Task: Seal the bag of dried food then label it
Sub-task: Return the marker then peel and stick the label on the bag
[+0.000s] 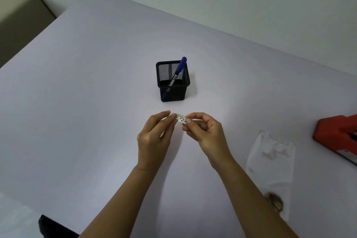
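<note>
A small white label (180, 118) with blue handwriting is held above the middle of the table, pinched at its left end by my left hand (154, 137) and at its right end by my right hand (204, 131). The clear plastic bag (274, 162) lies flat on the table to the right of my right forearm. Brown dried food (275, 202) shows at the bag's near end, partly hidden by the forearm. A blue marker (178, 70) leans capped in a black mesh pen holder (172, 82) just beyond my hands.
A red device (338, 137) sits at the right edge of the pale table (87, 102). A dark object (54, 226) shows at the near left edge. A beige surface (19, 15) lies beyond the table's far left corner.
</note>
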The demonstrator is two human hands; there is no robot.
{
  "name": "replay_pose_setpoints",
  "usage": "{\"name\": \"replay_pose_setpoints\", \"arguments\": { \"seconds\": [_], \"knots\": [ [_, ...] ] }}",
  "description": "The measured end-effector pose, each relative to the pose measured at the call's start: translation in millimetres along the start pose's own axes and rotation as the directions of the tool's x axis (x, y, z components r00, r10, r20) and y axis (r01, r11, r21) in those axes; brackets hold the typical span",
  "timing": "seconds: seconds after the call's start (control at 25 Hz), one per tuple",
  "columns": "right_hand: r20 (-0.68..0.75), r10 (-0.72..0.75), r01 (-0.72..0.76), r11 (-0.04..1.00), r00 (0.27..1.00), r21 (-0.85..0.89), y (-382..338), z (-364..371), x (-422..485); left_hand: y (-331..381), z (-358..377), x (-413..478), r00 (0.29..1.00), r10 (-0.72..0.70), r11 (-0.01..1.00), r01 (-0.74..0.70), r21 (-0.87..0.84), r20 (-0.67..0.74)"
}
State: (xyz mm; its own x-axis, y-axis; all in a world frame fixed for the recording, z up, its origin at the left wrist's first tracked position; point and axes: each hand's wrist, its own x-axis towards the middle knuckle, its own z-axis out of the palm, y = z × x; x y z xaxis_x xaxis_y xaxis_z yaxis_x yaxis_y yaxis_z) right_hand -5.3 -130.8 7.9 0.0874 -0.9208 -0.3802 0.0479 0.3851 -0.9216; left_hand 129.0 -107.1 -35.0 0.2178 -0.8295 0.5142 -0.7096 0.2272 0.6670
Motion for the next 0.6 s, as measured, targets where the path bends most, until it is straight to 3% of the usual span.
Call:
{"name": "replay_pose_setpoints", "arguments": {
  "seconds": [0.6],
  "knots": [
    [0.01, 0.009, -0.009, 0.999, 1.0, 0.042, -1.7, 3.2, 3.3, -2.1, -1.9, 1.7, 0.999, 0.034, 0.999, -0.033, 0.033, -0.02]
  ]
}}
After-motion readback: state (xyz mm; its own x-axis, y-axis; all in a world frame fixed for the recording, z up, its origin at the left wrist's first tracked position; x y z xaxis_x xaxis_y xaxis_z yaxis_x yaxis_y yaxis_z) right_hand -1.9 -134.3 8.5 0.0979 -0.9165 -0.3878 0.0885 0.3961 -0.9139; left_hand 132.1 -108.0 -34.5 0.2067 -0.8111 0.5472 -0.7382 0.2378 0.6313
